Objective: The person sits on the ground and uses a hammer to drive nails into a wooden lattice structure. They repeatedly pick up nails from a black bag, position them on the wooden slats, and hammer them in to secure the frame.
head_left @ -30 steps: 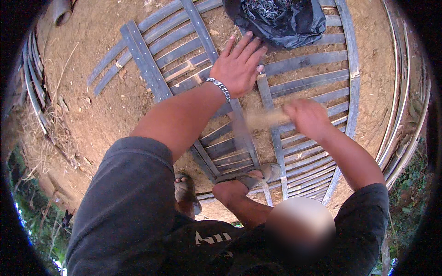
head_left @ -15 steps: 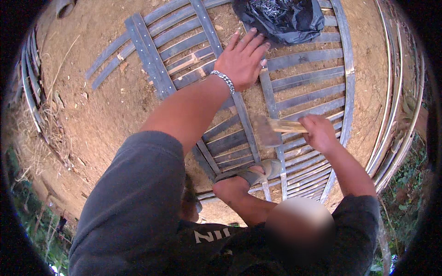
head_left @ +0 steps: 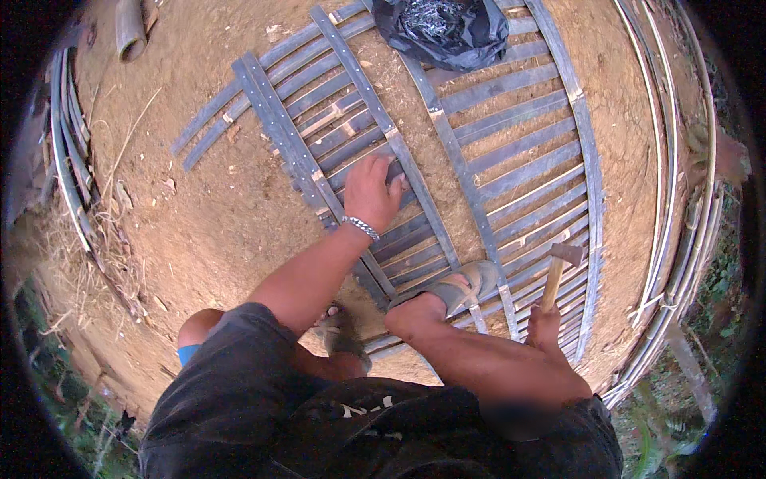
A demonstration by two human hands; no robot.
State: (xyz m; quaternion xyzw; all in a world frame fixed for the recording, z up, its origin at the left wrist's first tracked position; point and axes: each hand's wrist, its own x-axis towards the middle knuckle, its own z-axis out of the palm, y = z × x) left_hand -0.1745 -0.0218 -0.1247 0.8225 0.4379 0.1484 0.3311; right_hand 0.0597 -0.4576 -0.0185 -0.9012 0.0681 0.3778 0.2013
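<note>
My left hand, a chain bracelet at its wrist, is curled down on the left slatted panel. Its fingers and thumb close around a dark slat, though the fingertips are partly hidden. My right hand grips the wooden handle of a hatchet, its metal head raised over the lower part of the right slatted panel. Both panels are dark, flat strips crossed by long rails with small nail heads. My sandalled foot rests on the lower end of the panels.
A black plastic bag of loose nails lies across the upper slats. Long poles are bundled along the right side. More dark strips lie at the left, below a cut bamboo tube. The ground is bare brown earth.
My left hand has drawn back from beside the nail bag, down and left onto the left panel's slats, and its fingers have closed. My right hand has lowered toward me with the hatchet, now upright.
</note>
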